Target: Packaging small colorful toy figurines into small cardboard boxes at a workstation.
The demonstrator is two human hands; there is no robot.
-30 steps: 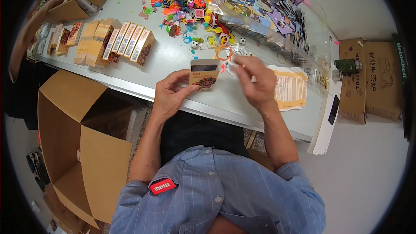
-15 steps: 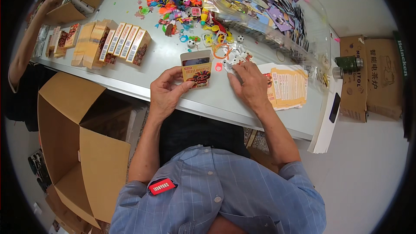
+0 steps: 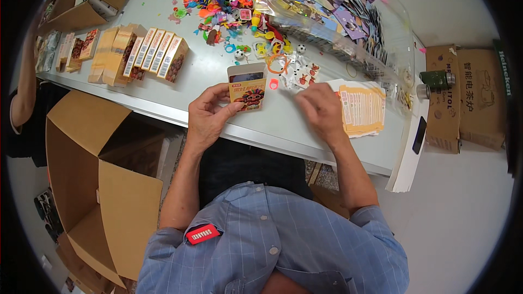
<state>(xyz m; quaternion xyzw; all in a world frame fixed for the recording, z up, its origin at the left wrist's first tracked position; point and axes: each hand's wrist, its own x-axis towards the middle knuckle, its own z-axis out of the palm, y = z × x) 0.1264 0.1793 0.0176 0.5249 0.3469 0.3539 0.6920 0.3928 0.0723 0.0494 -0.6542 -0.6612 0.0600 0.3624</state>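
Note:
My left hand grips a small orange-yellow carton with a colourful character printed on its front. The carton stands upright, its top flap raised and a dark inside showing. My right hand hovers slightly blurred over the table, fingers curled in; whatever they hold is hidden. Just beyond it lie small white pieces with red figures. A pink ring-like trinket and an orange loop rest past the carton. Beside my right hand is a stack of flat orange-and-white cartons.
A pile of small plastic toys spreads over the far table. A clear bin of printed cards stands far right. Filled cartons line up at left. An open cardboard box sits below the edge. Another person's arm shows far left.
My right hand has drawn back toward me from the small white pieces, its fingers curling in. My left hand and the carton stay put. The other person's arm has moved lower left.

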